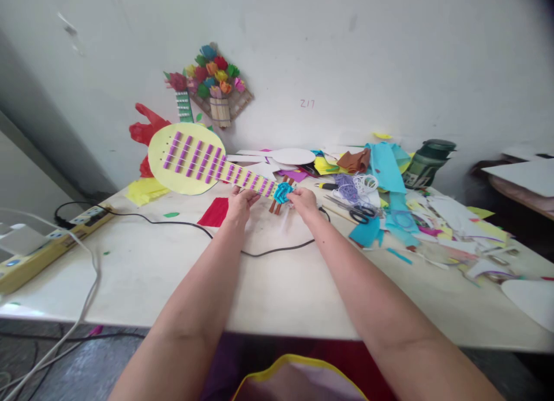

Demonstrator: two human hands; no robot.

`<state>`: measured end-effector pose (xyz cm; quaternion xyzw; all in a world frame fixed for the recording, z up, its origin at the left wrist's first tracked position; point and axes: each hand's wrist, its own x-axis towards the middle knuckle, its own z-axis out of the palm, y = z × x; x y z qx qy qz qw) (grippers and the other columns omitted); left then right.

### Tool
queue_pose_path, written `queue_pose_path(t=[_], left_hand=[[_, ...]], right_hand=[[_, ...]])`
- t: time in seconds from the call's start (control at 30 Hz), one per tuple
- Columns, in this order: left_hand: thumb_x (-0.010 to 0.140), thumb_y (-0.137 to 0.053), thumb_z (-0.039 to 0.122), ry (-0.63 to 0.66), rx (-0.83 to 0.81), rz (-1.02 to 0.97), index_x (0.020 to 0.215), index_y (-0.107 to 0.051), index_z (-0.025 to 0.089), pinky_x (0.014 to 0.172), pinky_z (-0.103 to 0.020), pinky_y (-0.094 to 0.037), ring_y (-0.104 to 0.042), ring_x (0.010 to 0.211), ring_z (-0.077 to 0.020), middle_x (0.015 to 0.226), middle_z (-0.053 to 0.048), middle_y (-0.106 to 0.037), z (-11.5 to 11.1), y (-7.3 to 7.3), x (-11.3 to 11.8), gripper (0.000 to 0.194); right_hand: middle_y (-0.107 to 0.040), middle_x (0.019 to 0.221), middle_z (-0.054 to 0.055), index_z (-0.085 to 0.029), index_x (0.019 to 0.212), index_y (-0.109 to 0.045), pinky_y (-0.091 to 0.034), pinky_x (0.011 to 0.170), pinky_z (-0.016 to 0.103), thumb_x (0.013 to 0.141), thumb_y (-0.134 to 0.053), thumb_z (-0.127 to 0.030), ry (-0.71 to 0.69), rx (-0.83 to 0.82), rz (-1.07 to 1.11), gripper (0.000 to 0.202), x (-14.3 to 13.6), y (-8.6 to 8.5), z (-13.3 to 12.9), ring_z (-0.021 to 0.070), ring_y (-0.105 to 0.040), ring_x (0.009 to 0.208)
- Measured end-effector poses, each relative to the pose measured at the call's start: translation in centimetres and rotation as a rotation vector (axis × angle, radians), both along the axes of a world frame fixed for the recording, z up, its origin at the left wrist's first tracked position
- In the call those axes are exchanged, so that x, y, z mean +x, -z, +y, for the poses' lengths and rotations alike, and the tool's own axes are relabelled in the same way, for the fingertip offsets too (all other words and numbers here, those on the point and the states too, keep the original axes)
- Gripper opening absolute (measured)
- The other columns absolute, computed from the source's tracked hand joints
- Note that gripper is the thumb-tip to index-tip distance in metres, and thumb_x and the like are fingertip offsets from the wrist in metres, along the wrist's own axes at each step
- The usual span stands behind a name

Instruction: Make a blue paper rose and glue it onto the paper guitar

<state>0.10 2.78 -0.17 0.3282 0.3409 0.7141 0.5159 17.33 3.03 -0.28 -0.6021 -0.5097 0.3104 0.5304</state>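
The left hand (241, 205) holds the paper lute (199, 158) by its neck above the counter (285, 291); the right hand (304, 203) pinches its blue flower (283, 192). Positioning seems underway, and any shift calls for steady support

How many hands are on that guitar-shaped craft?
2. The left hand holds the craft by its narrow neck; the right hand is at the blue flower near its end. I see no others.

White table (151, 285) holds scissors (362, 214), yarn (346, 188), and paper scraps (454, 225).
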Motion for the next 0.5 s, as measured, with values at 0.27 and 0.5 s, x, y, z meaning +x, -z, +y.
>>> queue_pose_path(t=[0.27,0.5], left_hand=[[0.052,-0.061,0.004,-0.028,-0.001,-0.043,0.073,-0.05,0.017,0.071,-0.031,-0.053,-0.062,0.067,-0.0139,0.069,0.0,-0.061,0.3,0.2,-0.1,0.027],[0.054,-0.06,0.003,-0.06,-0.032,-0.076,0.072,-0.049,0.017,0.075,-0.033,-0.052,-0.062,0.066,-0.0144,0.064,0.0,-0.06,0.1,-0.1,0.0,0.025]], right_hand=[[-0.064,0.076,0.004,-0.018,0.072,-0.062,-0.043,0.075,0.031,0.063,-0.054,-0.029,0.148,0.085,-0.239,0.016,0.3,-0.9,-1.1,0.019,-0.058,0.076],[-0.063,0.08,0.006,-0.018,0.072,-0.064,-0.042,0.076,0.031,0.071,-0.052,-0.026,0.139,0.301,-0.411,0.014,0.0,-0.8,-1.7,0.0188,-0.056,0.076]])
